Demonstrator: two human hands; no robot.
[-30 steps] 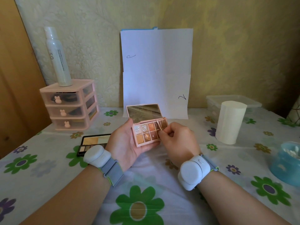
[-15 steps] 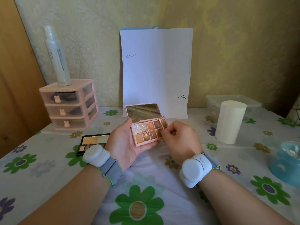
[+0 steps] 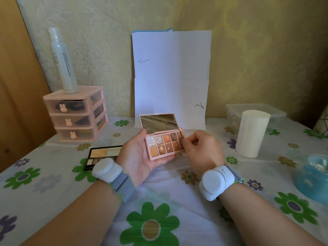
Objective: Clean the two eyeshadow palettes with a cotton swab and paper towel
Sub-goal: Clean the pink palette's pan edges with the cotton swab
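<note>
My left hand (image 3: 140, 153) is cradling the open pink palette (image 3: 165, 144) above the worktop (image 3: 53, 201), thumb curling over its near left edge, mirrored lid standing up, ten warm-toned pans showing. My right hand (image 3: 202, 150) is pinching the cotton swab (image 3: 181, 132), its tip lying at the palette's far right corner. The dark second palette (image 3: 103, 154) is lying flat behind my left wrist. The paper towel roll (image 3: 252, 133) is standing well apart on the right, and a blue tub (image 3: 312, 176) is sitting by the right edge.
</note>
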